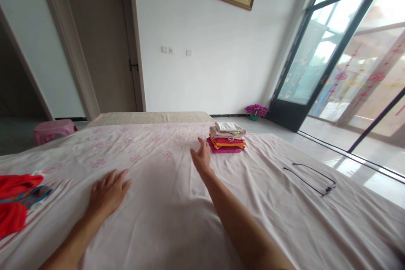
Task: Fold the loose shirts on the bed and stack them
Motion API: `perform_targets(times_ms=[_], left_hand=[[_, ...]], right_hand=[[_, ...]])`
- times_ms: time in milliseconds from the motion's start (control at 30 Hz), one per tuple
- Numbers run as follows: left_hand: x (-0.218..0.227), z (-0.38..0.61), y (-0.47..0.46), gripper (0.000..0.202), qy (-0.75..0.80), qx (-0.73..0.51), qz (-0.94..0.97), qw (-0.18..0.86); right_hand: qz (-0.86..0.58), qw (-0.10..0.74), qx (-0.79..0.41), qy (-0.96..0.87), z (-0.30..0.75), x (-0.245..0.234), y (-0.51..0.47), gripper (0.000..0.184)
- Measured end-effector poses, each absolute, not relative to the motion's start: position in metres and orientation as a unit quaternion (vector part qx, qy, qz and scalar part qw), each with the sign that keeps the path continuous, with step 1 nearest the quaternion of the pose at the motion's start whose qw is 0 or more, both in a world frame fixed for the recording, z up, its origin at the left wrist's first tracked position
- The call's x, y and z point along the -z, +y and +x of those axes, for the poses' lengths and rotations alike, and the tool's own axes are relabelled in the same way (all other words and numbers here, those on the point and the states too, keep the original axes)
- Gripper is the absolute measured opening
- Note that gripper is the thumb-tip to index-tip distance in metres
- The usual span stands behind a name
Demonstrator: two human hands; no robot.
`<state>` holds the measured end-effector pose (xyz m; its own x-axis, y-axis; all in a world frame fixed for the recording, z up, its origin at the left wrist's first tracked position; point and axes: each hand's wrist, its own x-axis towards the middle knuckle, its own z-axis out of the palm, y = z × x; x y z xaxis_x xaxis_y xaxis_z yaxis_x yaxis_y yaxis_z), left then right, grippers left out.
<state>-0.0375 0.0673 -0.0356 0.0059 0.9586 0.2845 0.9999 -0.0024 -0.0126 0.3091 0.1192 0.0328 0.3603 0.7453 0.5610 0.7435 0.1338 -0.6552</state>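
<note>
My left hand [107, 192] lies flat on the pale pink sheet [164, 219], fingers spread, holding nothing. My right hand [201, 156] is stretched forward over the sheet with its fingers open, a short way left of a small stack of folded clothes [227, 137]. The stack has pink and orange pieces below and beige and white ones on top. Neither hand touches the stack.
Red and striped garments [17, 198] lie at the left edge of the sheet. A thin black wire hanger [311, 177] rests on the sheet to the right. A pink stool [52, 130] stands at far left, a flower pot [255, 112] by the glass doors [348, 71].
</note>
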Motion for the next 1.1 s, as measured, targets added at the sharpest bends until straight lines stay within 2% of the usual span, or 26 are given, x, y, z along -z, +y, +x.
perform_targets(times_ms=[133, 233, 400, 500, 867, 1000, 1100], left_hand=[[0.036, -0.038, 0.068, 0.059, -0.694, 0.098, -0.704, 0.114], [0.035, -0.038, 0.068, 0.058, -0.696, 0.094, -0.702, 0.119], [0.035, -0.036, 0.069, 0.056, -0.699, 0.099, -0.698, 0.120], [0.036, -0.036, 0.070, 0.056, -0.699, 0.102, -0.698, 0.123], [0.033, -0.035, 0.070, 0.054, -0.701, 0.092, -0.697, 0.118], [0.032, -0.035, 0.071, 0.053, -0.698, 0.101, -0.700, 0.111], [0.031, -0.035, 0.072, 0.052, -0.697, 0.112, -0.701, 0.103]], right_hand=[[-0.690, 0.434, 0.120, -0.567, 0.366, -0.077, 0.140, 0.061], [-0.711, 0.341, 0.197, -0.583, 0.411, -0.094, 0.154, 0.059], [-0.736, 0.146, 0.195, -0.631, 0.464, -0.093, 0.173, 0.077], [-0.723, 0.089, 0.194, -0.657, 0.476, -0.088, 0.181, 0.076], [-0.734, 0.107, 0.232, -0.629, 0.471, -0.096, 0.182, 0.042], [-0.761, 0.185, 0.220, -0.581, 0.459, -0.116, 0.172, 0.044], [-0.722, 0.274, 0.235, -0.590, 0.429, -0.130, 0.159, 0.048]])
